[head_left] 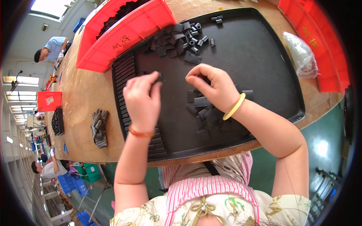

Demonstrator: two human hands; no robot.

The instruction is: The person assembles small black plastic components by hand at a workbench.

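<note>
L hand pinches small blk pc, long axis unclear; R hand curled, can't tell if gripping.

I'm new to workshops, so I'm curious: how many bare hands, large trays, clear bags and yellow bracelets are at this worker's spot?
Bare left hand and right hand: 2
Large black tray: 1
Clear plastic bag: 1
Yellow bracelet: 1
Total: 5

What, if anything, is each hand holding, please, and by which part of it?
The left hand pinches a small black piece; which part is gripped cannot be told. Whether the curled right hand holds anything is unclear.
</note>
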